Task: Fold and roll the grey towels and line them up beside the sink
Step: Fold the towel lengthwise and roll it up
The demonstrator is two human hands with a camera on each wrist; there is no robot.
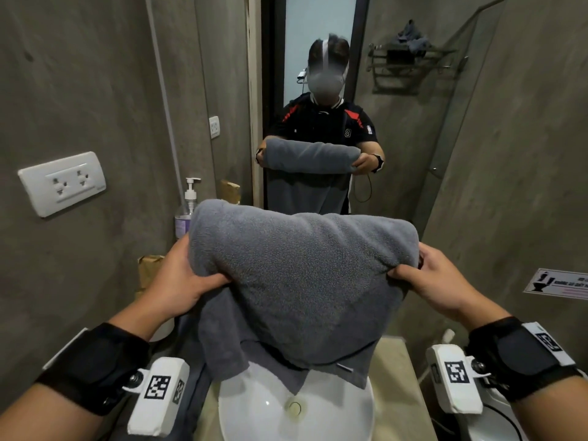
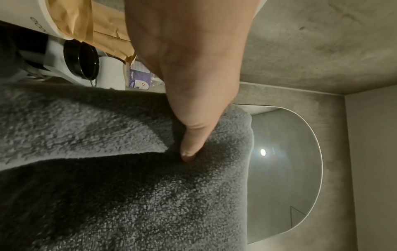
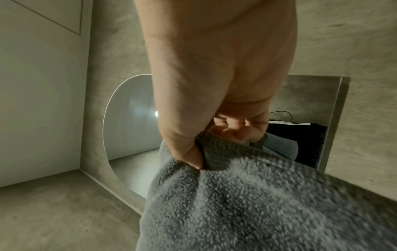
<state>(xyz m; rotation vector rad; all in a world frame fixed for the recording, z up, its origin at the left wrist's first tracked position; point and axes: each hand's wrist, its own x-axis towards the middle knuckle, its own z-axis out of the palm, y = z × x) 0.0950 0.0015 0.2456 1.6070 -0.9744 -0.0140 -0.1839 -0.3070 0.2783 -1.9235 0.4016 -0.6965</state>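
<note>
A thick grey terry towel (image 1: 302,268), partly rolled at its top, hangs in the air above the round white ceramic sink (image 1: 296,409) at 6 o'clock. The left hand (image 1: 178,278) pinches its 9 o'clock end with thumb on the near face. The right hand (image 1: 436,278) clamps the 3 o'clock end, fingers curled round the cloth.

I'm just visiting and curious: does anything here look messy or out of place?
Little stands out. The thick grey terry towel, gripped at both ends by the left hand and right hand, hangs unevenly, its loose tail drooping into the white round sink. A crumpled grey cloth sits bunched on the metal wall rack.
</note>
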